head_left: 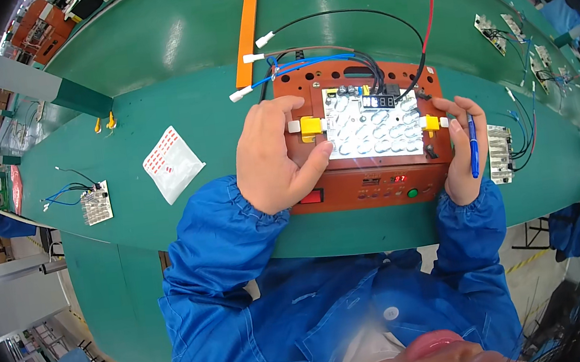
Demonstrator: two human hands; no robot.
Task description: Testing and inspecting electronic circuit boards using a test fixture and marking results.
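A white circuit board with clear domed lenses and a small digit display lies on an orange-red test box. Yellow clamps sit at its two sides, a left clamp and a right clamp. My left hand rests on the box's left side with fingers and thumb apart around the left clamp, the thumb tip by the board's edge. At the right side, my right hand has a blue pen tucked in its fingers. Its fingertips are close to the right clamp.
Black, blue and brown wires with white connectors stretch behind the board; a red lead runs upward. A white bag with red labels lies left. Wired boards flank the box, a left board and a right board. An orange strip stands behind.
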